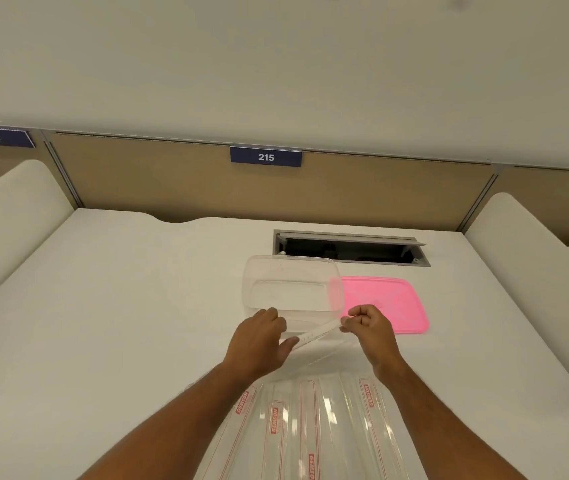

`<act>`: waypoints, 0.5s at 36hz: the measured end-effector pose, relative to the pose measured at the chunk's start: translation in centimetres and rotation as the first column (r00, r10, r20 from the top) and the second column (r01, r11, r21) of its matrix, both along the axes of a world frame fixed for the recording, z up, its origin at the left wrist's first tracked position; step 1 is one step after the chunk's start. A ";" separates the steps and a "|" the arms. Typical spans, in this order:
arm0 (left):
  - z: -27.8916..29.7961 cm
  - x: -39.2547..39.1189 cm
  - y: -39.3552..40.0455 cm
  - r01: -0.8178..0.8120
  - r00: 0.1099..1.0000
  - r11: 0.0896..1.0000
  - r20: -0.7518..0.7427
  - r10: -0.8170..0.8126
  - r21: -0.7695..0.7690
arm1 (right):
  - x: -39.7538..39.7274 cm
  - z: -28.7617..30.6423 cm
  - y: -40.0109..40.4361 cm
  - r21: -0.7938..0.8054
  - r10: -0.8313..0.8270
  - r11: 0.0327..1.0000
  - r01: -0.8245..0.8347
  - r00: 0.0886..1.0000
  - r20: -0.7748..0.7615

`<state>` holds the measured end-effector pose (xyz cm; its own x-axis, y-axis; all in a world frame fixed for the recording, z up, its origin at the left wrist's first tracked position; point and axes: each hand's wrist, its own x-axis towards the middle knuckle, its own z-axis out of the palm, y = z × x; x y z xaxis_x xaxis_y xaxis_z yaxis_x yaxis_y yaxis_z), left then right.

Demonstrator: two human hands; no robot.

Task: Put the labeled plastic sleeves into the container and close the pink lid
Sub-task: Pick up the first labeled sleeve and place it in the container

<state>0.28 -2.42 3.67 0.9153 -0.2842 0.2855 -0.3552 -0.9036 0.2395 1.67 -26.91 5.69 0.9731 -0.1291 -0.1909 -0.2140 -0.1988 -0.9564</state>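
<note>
A clear plastic container (291, 284) stands open on the white desk, just beyond my hands. The pink lid (385, 303) lies flat to its right, touching its side. Between my hands I hold one clear plastic sleeve (314, 336) by its white top strip, stretched just in front of the container's near rim. My left hand (259, 341) pinches its left end and my right hand (368, 325) pinches its right end. Several more clear sleeves with red labels (307, 431) lie fanned out on the desk between my forearms.
A recessed cable slot (350, 247) opens in the desk behind the container. A tan partition with a blue sign reading 215 (265, 156) backs the desk. Rounded white dividers (9, 216) rise at both sides.
</note>
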 end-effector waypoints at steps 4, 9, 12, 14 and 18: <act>1.9 0.4 -1.9 0.006 0.998 0.993 -0.056 -0.013 -0.117 | -0.1 1.0 0.2 -0.024 0.070 0.997 -0.069 0.996 0.054; 3.3 1.4 -3.8 -0.016 0.976 0.980 -0.215 -0.028 -0.198 | 0.3 2.2 0.7 -0.097 0.146 0.986 -0.136 0.984 0.103; 4.0 1.8 -4.3 -0.020 0.961 0.977 -0.273 -0.040 -0.213 | 0.6 3.2 1.3 -0.155 0.214 0.969 -0.194 0.969 0.124; 4.4 2.0 -4.4 -0.021 0.957 0.975 -0.286 -0.045 -0.223 | 0.9 4.0 1.7 -0.202 0.258 0.953 -0.226 0.955 0.147; 5.0 2.3 -4.3 -0.066 0.942 0.953 -0.334 -0.039 -0.297 | 1.5 5.6 2.7 -0.295 0.362 0.908 -0.297 0.912 0.195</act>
<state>2.59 -6.76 8.70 0.9749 -0.2202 0.0345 -0.1962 -0.7746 0.6012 3.20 -24.19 11.25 0.9797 0.1945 0.0492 0.1354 -0.4599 -0.8776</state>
